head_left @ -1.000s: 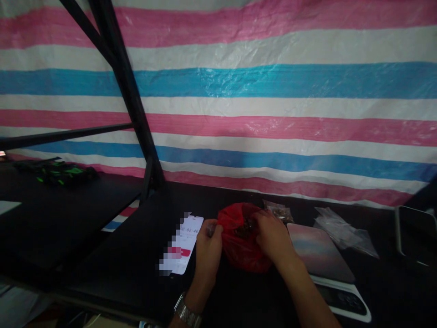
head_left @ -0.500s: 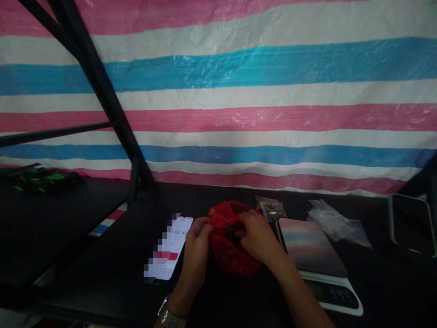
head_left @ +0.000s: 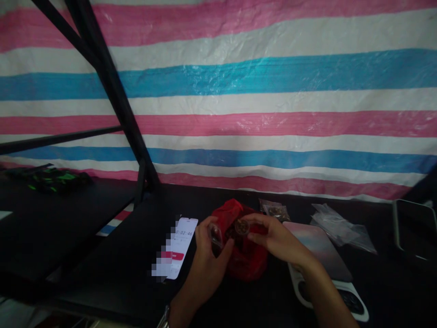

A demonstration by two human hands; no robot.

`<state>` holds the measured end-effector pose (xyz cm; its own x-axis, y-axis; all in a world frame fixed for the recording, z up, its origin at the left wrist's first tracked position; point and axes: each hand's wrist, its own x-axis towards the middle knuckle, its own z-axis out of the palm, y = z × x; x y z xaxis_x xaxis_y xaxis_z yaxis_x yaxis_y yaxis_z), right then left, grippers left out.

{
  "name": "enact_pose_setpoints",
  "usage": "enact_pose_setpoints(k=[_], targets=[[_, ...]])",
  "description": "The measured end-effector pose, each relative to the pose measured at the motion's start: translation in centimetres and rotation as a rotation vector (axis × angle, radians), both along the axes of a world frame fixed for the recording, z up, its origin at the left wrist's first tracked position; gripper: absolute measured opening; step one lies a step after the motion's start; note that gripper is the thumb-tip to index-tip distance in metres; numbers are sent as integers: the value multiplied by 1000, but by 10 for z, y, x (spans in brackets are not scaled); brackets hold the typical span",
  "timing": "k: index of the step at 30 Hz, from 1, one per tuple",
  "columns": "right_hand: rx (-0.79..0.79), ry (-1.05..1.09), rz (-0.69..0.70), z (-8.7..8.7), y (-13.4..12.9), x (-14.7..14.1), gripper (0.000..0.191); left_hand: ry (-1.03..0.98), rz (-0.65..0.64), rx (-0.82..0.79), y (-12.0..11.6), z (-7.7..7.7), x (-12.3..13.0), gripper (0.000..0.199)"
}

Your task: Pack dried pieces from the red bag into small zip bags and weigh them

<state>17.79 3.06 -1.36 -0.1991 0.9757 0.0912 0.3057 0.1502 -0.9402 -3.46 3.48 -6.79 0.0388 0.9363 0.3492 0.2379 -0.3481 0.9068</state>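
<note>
A red plastic bag [head_left: 251,264] stands open on the black table, with dark brown bits inside. Over its left side, my left hand [head_left: 210,250] is closed on a small clear plastic bag [head_left: 215,234], whose mouth gapes toward the right. Above the red bag's opening, my right hand [head_left: 269,234] pinches a small round clear cup [head_left: 242,227] filled with brown bits. The cup is a short way to the right of the clear bag, apart from it.
A kitchen scale [head_left: 322,255] lies right of the red bag. Behind it are filled small bags [head_left: 276,210] and flat clear bags [head_left: 341,228]. A lit phone [head_left: 180,248] showing a timer lies left; a dark-screened device [head_left: 414,228] sits far right. Black metal bars [head_left: 119,105] rise at left.
My right hand has come up out of the red bag with the cup of brown bits. My left hand has moved right, and the clear bag in it now shows its open mouth.
</note>
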Motion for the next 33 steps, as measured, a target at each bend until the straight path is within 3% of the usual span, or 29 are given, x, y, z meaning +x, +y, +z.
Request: enact_pose_setpoints(k=[3, 6, 11, 18, 23, 27, 33], targets=[[16, 24, 12, 14, -11, -7, 37, 59, -101, -55, -4, 0, -4, 43], [69, -30, -22, 23, -18, -22, 37, 99, -111, -57, -2, -1, -5, 39], [189, -246, -94, 22, -23, -46, 45, 132, -150, -53, 0, -9, -4, 41], [314, -395, 24, 25, -24, -61, 53, 92, -141, -49, 3, -14, -3, 49], [251, -364, -25, 30, -26, -60, 52, 80, -176, -93, 1, -10, -4, 50], [194, -256, -78, 29, -25, -59, 39, 13, -190, -118, 0, -7, -5, 51], [308, -108, -259, 23, -14, -52, 29, -180, -124, -103, 4, 5, -4, 36]])
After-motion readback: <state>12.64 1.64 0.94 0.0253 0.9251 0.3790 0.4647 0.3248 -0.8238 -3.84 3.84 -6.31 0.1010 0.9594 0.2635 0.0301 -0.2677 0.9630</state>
